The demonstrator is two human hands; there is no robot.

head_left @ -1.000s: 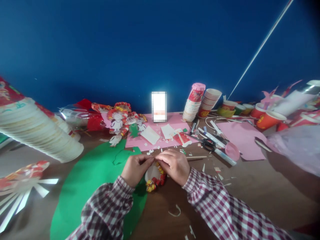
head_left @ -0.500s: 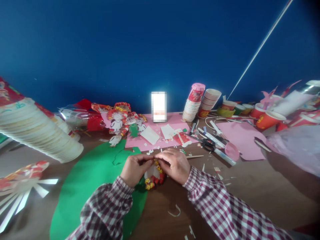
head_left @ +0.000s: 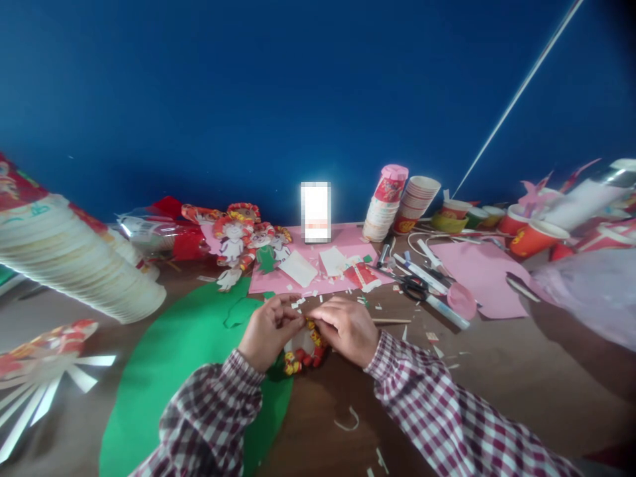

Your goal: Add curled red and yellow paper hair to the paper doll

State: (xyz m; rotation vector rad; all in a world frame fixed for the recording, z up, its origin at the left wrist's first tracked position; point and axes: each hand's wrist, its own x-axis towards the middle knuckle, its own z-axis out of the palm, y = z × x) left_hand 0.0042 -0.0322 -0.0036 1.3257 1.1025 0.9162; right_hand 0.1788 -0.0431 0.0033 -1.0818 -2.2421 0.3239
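Both of my hands meet over a small round paper-cup craft piece (head_left: 302, 351) with a white middle and a red and yellow curled rim. My left hand (head_left: 268, 331) pinches its upper left edge with curled fingers. My right hand (head_left: 348, 328) grips its upper right edge, fingers closed over it. The piece rests partly on a large green paper sheet (head_left: 183, 358) on the brown table. The hands hide most of the piece.
A pink sheet (head_left: 318, 265) with paper scraps lies behind the hands. Black scissors (head_left: 415, 288), markers and a pink lid (head_left: 461, 299) lie to the right. Stacked paper cups (head_left: 397, 199) stand at the back, a long cup stack (head_left: 74, 265) on the left, finished paper figures (head_left: 243, 242) nearby.
Both hands and the craft piece have shifted slightly toward me and left. The left fingers have curled up a little higher on the rim.
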